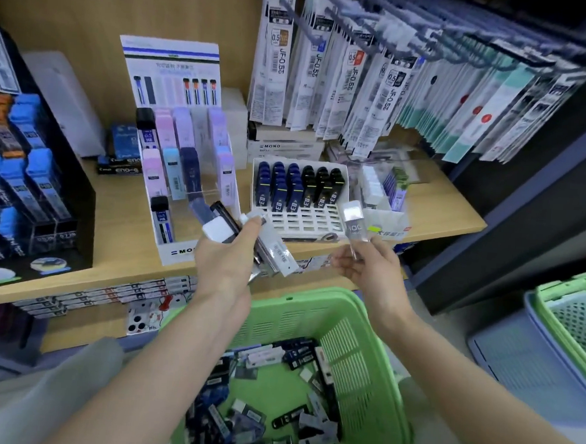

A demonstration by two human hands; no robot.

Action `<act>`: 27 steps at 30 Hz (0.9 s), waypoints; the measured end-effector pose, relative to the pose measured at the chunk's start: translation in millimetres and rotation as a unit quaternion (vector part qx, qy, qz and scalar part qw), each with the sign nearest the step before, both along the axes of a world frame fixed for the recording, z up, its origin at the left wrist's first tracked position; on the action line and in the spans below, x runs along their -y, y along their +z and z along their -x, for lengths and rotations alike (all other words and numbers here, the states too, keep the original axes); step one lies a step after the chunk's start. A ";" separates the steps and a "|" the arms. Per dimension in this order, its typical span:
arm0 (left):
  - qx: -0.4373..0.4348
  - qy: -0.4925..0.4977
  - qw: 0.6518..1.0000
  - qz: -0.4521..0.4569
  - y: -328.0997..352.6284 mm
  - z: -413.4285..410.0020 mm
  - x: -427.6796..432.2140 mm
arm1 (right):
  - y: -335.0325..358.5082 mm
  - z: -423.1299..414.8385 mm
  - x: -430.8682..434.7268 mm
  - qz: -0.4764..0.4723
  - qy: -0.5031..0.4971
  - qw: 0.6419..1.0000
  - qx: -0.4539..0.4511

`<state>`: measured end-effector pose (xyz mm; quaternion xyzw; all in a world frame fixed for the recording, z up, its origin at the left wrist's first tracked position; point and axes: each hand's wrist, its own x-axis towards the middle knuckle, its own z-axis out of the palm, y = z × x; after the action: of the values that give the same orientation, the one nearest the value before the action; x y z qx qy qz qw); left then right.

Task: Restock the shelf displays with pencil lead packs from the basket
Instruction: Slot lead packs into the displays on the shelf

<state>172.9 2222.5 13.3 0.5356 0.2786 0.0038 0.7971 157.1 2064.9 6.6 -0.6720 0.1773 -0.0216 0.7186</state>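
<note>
My left hand (225,264) grips a fan of several pencil lead packs (249,234), white, black and clear, in front of the shelf edge. My right hand (368,260) pinches one clear, silver-capped lead pack (353,222) and holds it upright just before the white grid display tray (305,222), whose back rows hold dark blue and black packs. To the left of that tray stands the stepped MONO display (184,181) with pastel packs. Below my arms sits the green basket (313,312), with many loose lead packs (273,402) on its bottom.
Refill packets (362,75) hang on hooks above the wooden shelf (119,231). A black display of blue-capped leads (26,185) stands at the left. A small open box of packs (386,193) sits right of the grid tray. Stacked green and blue baskets (559,334) are on the right.
</note>
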 end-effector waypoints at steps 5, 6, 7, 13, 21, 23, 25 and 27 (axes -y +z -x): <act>0.021 -0.025 0.999 0.005 3.3 -18.1 21.3 | 3.0 -35.9 36.6 0.125 -0.003 0.992 -0.009; 0.020 -0.031 0.999 0.006 3.4 -21.1 25.3 | 3.6 -42.9 43.6 0.125 -0.001 0.992 -0.008; 0.020 -0.037 0.999 0.006 3.0 -23.9 29.0 | 4.0 -49.7 50.0 0.124 0.001 0.992 -0.005; 0.022 -0.070 0.997 -0.006 0.8 -35.5 45.6 | 3.8 -86.1 83.3 0.226 -0.010 0.973 0.044; 0.013 -0.138 0.990 -0.026 -3.6 -37.6 62.9 | -17.0 -112.5 106.4 0.441 0.053 0.893 0.066; 0.010 -0.156 0.987 -0.029 -3.1 -36.4 65.6 | -22.8 -114.1 110.5 0.426 0.054 0.902 0.052; 0.016 -0.160 0.987 -0.031 -3.9 -35.7 67.1 | -26.5 -114.3 112.7 0.445 0.054 0.893 0.045; 0.024 -0.164 0.986 -0.034 -4.5 -35.0 68.3 | -27.9 -115.7 113.1 0.467 0.041 0.881 0.056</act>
<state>207.9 2154.1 8.8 0.6009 0.1672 -0.1043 0.7746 272.8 1951.8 -21.2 -0.9341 0.0787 -0.1102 0.3303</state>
